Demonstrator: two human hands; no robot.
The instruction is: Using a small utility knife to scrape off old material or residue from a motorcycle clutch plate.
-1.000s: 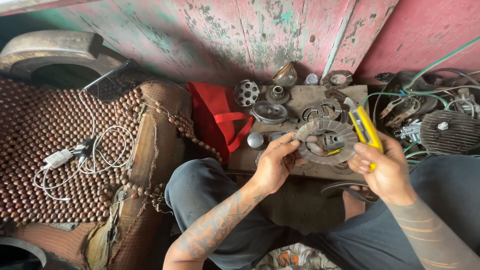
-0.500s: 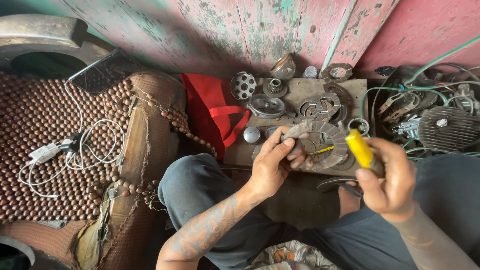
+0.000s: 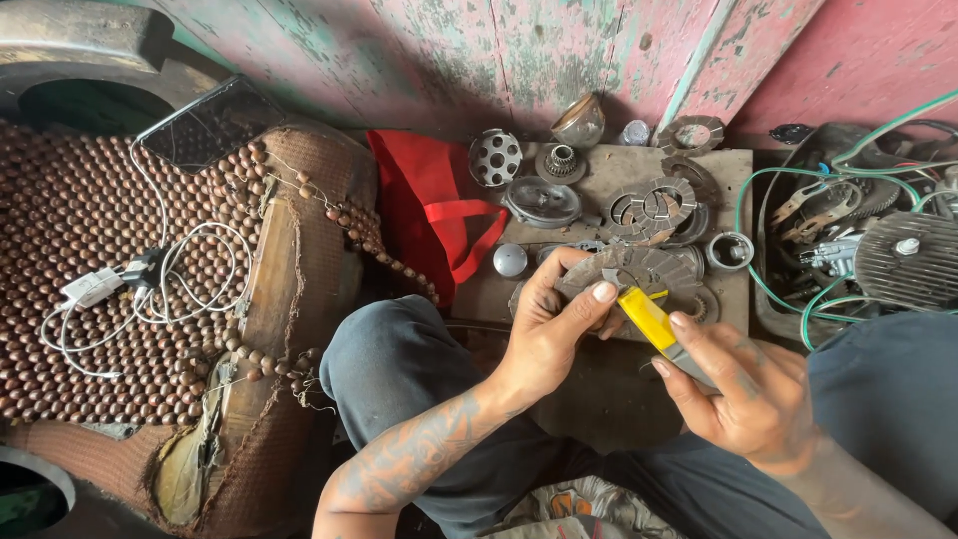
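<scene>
We hold a round clutch friction plate in our left hand, thumb across its near face and fingers curled behind its lower left edge, so the disc stands tilted just above our knee. Our right hand is closed around a yellow utility knife, index finger stretched along its body, and the knife's front end touches the plate close to our left thumb tip.

Just beyond the left hand lies the wooden surface with loose engine parts. Straight past the held plate is a stack of more friction plates; beside that, toward our right hand's far side, sits a small metal ring. Beyond the left hand's fingertips we see a small domed metal cap, a dark round cover, a perforated clutch hub and a small gear.

Left of the left hand a red cloth bag hangs over the edge of the surface. Farther left, well apart from either hand, a wooden bead seat cover carries a white charger cable and a dark phone. Beyond our right hand lies a tangle of green wires and a finned grey engine part.
</scene>
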